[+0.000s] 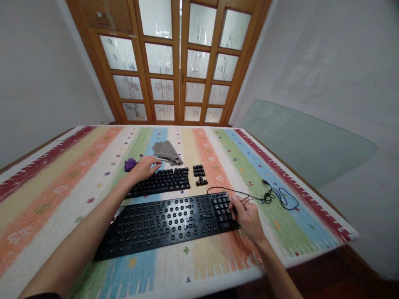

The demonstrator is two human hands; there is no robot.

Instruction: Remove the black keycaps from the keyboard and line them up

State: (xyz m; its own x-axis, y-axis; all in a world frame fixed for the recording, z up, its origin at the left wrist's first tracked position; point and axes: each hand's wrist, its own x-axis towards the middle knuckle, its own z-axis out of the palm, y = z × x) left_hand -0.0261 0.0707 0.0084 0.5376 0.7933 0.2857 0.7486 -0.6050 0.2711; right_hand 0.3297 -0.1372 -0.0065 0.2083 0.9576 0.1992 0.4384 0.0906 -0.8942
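Observation:
A black keyboard (pixel 168 222) lies slanted on the table, most of its key positions bare of caps. Keycaps still sit on its number pad at the right end. Over that pad is my right hand (pixel 247 216), its fingers pinched around a thin tool (pixel 246 198) that looks like tweezers; its tip is hidden. Behind the keyboard, loose black keycaps (pixel 173 179) are laid out in keyboard order. My left hand (pixel 145 169) hovers over or rests at their upper left, fingers apart and apparently holding nothing.
A grey cloth (pixel 167 152) and a purple cloth (pixel 130 164) lie beyond the keycaps. Smaller keycap groups (pixel 198 170) sit to their right. The keyboard's cable (pixel 274 194) is bunched at the right on the striped tablecloth (pixel 187 265).

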